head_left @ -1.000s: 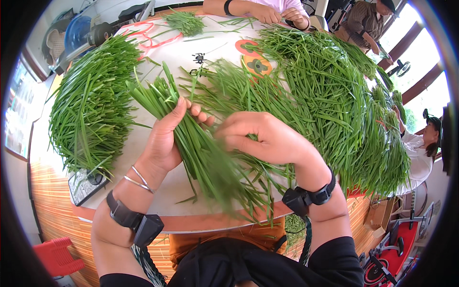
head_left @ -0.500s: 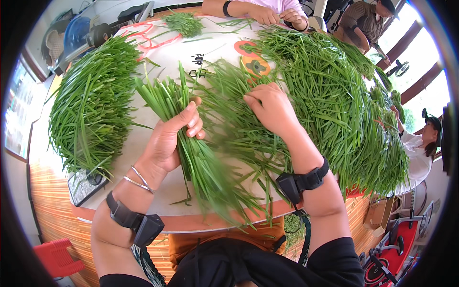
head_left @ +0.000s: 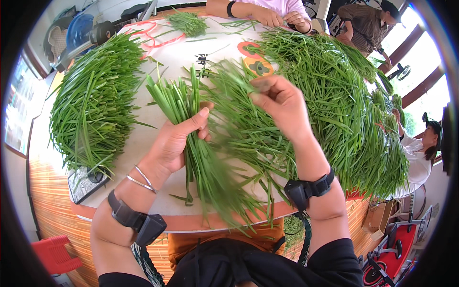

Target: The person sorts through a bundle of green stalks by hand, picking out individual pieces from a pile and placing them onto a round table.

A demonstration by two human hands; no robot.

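My left hand (head_left: 179, 136) is wrapped round a thick bunch of green chives (head_left: 179, 103). The cut ends point up and away, and the leafy lower part hangs blurred toward the table's near edge. To its right, my right hand (head_left: 282, 103) has thumb and fingertips pinched on the ends of a few chives, smeared by motion. Beneath it lies a loose spread of chives (head_left: 244, 124), with a big heap of chives (head_left: 330, 105) just to the right. A neatly stacked pile of chives (head_left: 95, 100) stands at the left.
Everything lies on a white table (head_left: 158, 191) with an orange edge. A flat dark-framed device (head_left: 83, 184) sits at the near left corner. Red ties (head_left: 162, 43) and a small chive bunch (head_left: 187, 24) lie at the back. Other people's hands (head_left: 282, 19) work across the table and at the right.
My right hand has lifted slightly and turned, its fingers now pinching chive ends above the loose spread. My left hand has shifted a little to the right with the bunch.
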